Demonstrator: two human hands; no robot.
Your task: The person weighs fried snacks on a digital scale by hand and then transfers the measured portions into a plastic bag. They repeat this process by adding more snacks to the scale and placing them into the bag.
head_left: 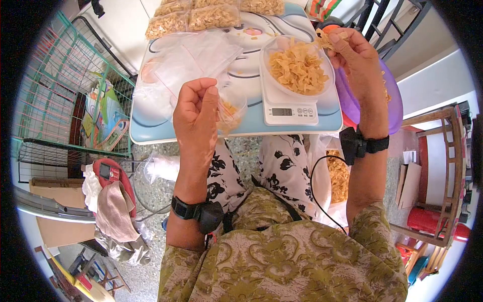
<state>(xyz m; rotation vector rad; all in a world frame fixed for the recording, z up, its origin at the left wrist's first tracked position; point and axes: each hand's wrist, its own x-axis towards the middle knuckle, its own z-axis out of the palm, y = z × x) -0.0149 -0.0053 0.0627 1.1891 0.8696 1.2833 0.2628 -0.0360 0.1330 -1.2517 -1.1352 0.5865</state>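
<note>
My left hand (195, 108) is closed, thumb against the curled fingers, at the edge of a clear plastic bag (240, 111) with a few yellowish pieces in it. A white kitchen scale (308, 115) lies flat on the table, its display too small to read. On it rests a clear bowl (329, 85) heaped with yellowish dried flakes (299, 68). Just above the bowl's right rim, my right hand (358, 58) pinches several dried flakes (326, 40) between thumb and fingers. Loose clear zip bags (201, 53) are spread left of the scale.
Filled bags of flakes (214, 16) are lined up at the table's far edge. A purple basin (396, 103) stands right of the table (161, 132). More flakes (338, 173) lie low beside my right leg. A green wire rack (55, 100) is at left.
</note>
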